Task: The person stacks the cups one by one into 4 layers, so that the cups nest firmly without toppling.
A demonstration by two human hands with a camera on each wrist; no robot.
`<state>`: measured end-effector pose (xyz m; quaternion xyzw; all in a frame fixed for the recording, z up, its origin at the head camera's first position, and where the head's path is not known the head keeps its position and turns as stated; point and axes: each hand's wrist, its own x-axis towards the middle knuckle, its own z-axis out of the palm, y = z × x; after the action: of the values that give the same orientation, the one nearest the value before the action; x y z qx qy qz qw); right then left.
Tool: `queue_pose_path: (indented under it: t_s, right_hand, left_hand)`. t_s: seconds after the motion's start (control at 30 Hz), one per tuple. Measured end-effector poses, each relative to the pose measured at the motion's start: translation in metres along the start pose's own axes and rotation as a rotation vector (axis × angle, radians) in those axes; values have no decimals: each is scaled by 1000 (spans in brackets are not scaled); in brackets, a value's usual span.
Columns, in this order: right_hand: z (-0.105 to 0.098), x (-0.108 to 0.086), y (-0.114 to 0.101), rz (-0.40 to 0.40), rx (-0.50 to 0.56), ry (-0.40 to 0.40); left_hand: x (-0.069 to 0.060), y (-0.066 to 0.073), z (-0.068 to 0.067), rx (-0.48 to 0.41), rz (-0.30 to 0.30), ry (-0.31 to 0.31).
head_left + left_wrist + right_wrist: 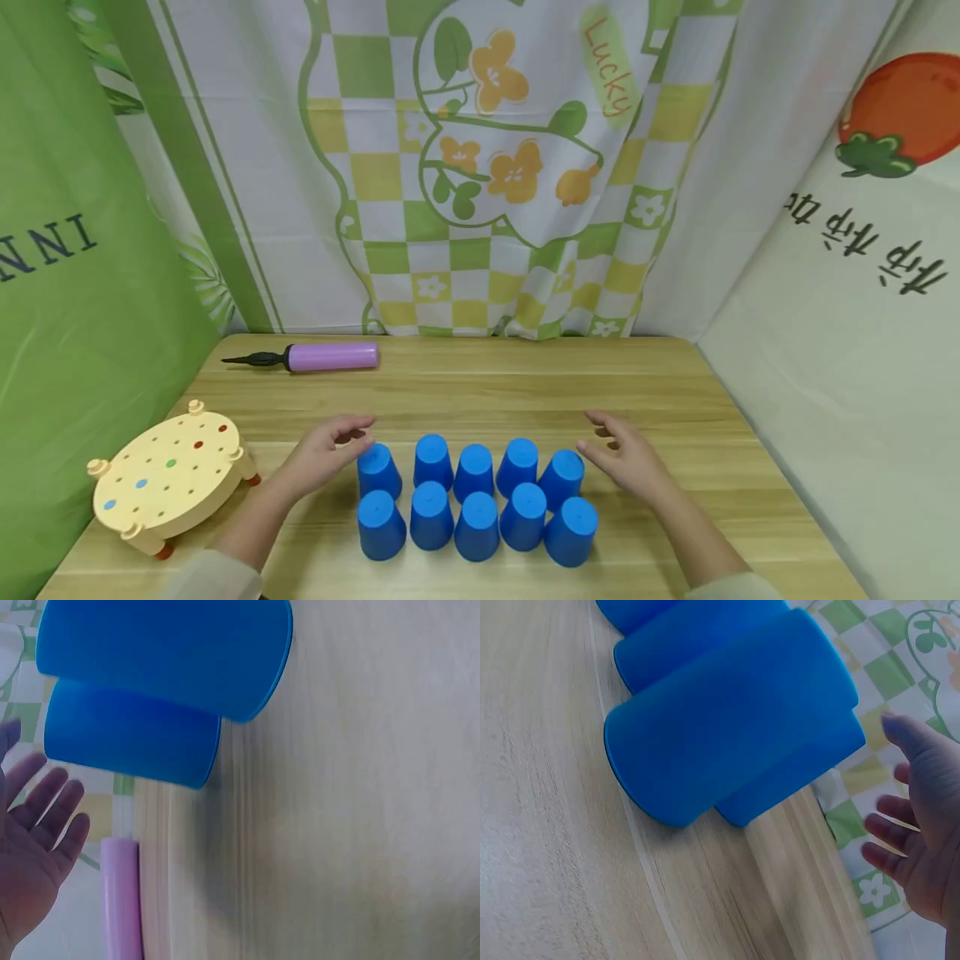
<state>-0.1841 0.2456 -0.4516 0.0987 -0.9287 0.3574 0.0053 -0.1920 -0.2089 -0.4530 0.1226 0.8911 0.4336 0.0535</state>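
Several blue cups [476, 527] stand upside down in two rows on the wooden table. My left hand [330, 454] hovers by the left end of the back row, nearest the back-left cup [378, 473]; its fingers are loosely bent and hold nothing. On the other side my right hand [626, 457] is beside the back-right cup [562, 480], also holding nothing. Spread fingers of the left hand [37, 840] show in the left wrist view, apart from the blue cups there. In the right wrist view the right hand [922, 817] appears with relaxed fingers, clear of the cups.
A purple hand pump [333, 357] with a black nozzle lies at the table's back left. A cream oval board [171, 472] with small holes, coloured dots and short legs sits at the left. Printed curtains [495, 275] hang behind the table [637, 375].
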Motion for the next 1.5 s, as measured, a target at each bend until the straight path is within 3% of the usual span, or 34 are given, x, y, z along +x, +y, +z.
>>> queue_pose_path:
  t_s: [0.17, 0.43, 0.7, 1.0, 1.17, 1.3, 1.5]
  right_hand:
    - [1, -7, -6, 10, 106, -95]
    - [4, -6, -7, -25, 167, -205]
    - [7, -7, -2, -14, 172, -247]
    - [8, -5, -1, 1, 184, -258]
    - [2, 1, -3, 41, 167, -198]
    - [-4, 14, -6, 57, 162, -127]
    - [-10, 42, -18, 43, 180, -75]
  left_hand:
    - [-3, 0, 3, -89, 22, -98]
    - [-7, -8, 4, -94, 33, -143]
    - [-7, -10, 8, -152, -49, -131]
    - [-5, -8, 9, -167, -89, -96]
    - [8, -1, 2, -129, -74, -60]
    - [28, 7, -4, -96, -30, -48]
    - [61, 26, -2, -89, -24, -17]
